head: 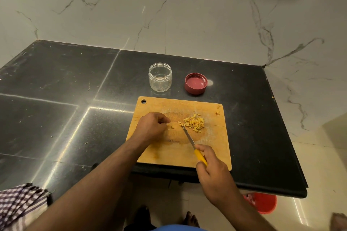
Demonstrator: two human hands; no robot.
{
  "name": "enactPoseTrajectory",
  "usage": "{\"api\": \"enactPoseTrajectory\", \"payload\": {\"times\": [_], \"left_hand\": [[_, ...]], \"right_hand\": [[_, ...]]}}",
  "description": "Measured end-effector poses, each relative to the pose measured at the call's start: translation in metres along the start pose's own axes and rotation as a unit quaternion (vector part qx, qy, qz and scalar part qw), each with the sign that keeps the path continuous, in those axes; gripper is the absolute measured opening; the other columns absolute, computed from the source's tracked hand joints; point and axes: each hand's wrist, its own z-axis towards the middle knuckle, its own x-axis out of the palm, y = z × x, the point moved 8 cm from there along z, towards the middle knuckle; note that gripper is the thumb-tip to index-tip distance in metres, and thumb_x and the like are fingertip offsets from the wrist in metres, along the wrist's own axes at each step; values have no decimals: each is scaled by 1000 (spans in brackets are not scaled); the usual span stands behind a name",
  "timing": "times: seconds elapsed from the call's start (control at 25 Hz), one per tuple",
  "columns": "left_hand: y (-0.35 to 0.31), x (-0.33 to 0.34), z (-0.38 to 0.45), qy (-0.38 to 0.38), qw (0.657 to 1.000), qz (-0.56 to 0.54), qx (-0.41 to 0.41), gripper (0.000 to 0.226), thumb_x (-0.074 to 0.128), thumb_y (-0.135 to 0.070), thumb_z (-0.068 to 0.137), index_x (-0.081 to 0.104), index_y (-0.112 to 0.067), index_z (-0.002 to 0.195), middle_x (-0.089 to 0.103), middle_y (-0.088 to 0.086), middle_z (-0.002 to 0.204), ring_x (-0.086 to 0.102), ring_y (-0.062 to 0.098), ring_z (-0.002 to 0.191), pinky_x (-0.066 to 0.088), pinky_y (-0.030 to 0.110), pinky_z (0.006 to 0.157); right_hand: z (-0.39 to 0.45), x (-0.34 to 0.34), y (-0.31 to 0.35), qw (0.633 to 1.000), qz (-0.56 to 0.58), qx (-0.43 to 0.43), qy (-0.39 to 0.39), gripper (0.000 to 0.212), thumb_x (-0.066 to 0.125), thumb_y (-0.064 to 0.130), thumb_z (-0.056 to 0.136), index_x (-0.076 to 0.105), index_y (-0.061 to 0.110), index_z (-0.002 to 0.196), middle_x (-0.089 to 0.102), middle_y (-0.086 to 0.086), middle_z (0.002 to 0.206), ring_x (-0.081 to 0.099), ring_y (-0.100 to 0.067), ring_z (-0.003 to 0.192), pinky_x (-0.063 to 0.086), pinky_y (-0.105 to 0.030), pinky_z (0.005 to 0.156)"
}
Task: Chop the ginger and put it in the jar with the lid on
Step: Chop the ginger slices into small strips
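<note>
Head view, knife (pixel 189 139) tip buried in ginger (pixel 194 123) (handle half-covered) — fingertips hidden

No text, label, brand, number or sign can be read on anything.

Lighting's pretty dim and warm overall, kind of a yellowish indoor cast. The dark polished surface (pixel 56 84) throws back bright streaks of glare along its seams, plus a small white hotspot right beside the red lid (pixel 195 83). Shadows are soft, nothing harsh. Wide-angle lens bends the marble wall (pixel 187 24) and the edges noticeably. The chopped ginger (pixel 194 123) looks reasonably sharp; the corners go softer and a bit smeary.
</note>
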Motion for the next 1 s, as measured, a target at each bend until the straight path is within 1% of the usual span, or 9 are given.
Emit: {"api": "enactPoseTrajectory", "payload": {"times": [0.08, 0.16, 0.28, 0.4, 0.52, 0.64, 0.72, 0.84, 1.0], "left_hand": [[-6, -10, -7, -30, 999, -7, 35, 29, 57, -8, 96, 74, -22, 114, 67, -4, 121, 57, 9, 100, 49, 23, 84], [-20, -9, -18, -30, 992, 15, 120, 38, 57, -5, 93, 72, -30, 118, 63, -7, 121, 53, 8, 106, 49, 27, 92], [-31, 10, -33, -3, 968, 124, 219, 53, 58, -8, 92, 61, -42, 132, 56, -8, 123, 49, 12, 112, 47, 31, 93], [-25, 19, -35, -11, 952, 206, 226, 58, 56, -16, 95, 46, -48, 143, 52, -7, 129, 46, 15, 114, 45, 33, 93], [-15, 12, -30, -34, 960, 201, 193, 56, 56, -21, 96, 44, -44, 145, 53, -7, 129, 47, 15, 116, 47, 37, 95], [-14, 3, -32, -58, 984, 87, 147, 41, 59, -24, 97, 58, -35, 136, 60, -10, 120, 53, 7, 105, 48, 29, 90], [-11, -1, -32, -57, 991, -101, 65, 22, 61, -28, 98, 69, -31, 119, 67, -10, 112, 57, 4, 93, 49, 26, 80], [-10, 12, -32, 35, 927, -366, -69, 20, 62, -36, 97, 75, -20, 101, 72, -3, 93, 56, 12, 79, 42, 27, 66], [-13, 13, -31, 74, 879, -464, -85, 25, 65, -25, 95, 73, -3, 104, 64, 3, 81, 47, 10, 64, 32, 24, 56]], "right_hand": [[2, -3, -4, 1000, 25, 15, -2, 36, 45, 15, 99, 46, 38, 127, 54, 3, 68, 46, -4, 50, 33, -21, 46], [6, -3, -7, 995, 84, 48, -2, 37, 46, 13, 99, 50, 42, 122, 59, -3, 72, 45, -4, 51, 37, -28, 49], [9, 1, -8, 975, 199, 99, 0, 37, 46, 12, 99, 53, 42, 120, 60, -6, 77, 43, -8, 50, 36, -29, 47], [9, 2, -2, 941, 314, 124, 10, 38, 44, 4, 98, 54, 33, 120, 55, -7, 72, 34, -9, 42, 27, -24, 39], [6, 0, -4, 921, 364, 139, 8, 41, 43, 0, 96, 55, 30, 120, 52, -7, 69, 27, -11, 40, 20, -22, 40], [5, -1, -6, 916, 377, 141, 7, 40, 44, -1, 94, 56, 29, 119, 53, -8, 70, 24, -12, 41, 18, -23, 42], [4, -2, -2, 914, 386, 126, 10, 39, 45, 0, 95, 57, 28, 119, 53, -10, 73, 24, -14, 41, 17, -25, 43], [2, -3, 6, 911, 398, 102, 20, 38, 46, 1, 97, 59, 29, 118, 54, -12, 77, 25, -16, 42, 18, -27, 43], [0, -1, 13, 905, 414, 89, 37, 37, 48, 2, 97, 60, 30, 118, 54, -13, 78, 26, -16, 42, 19, -25, 43]]}}
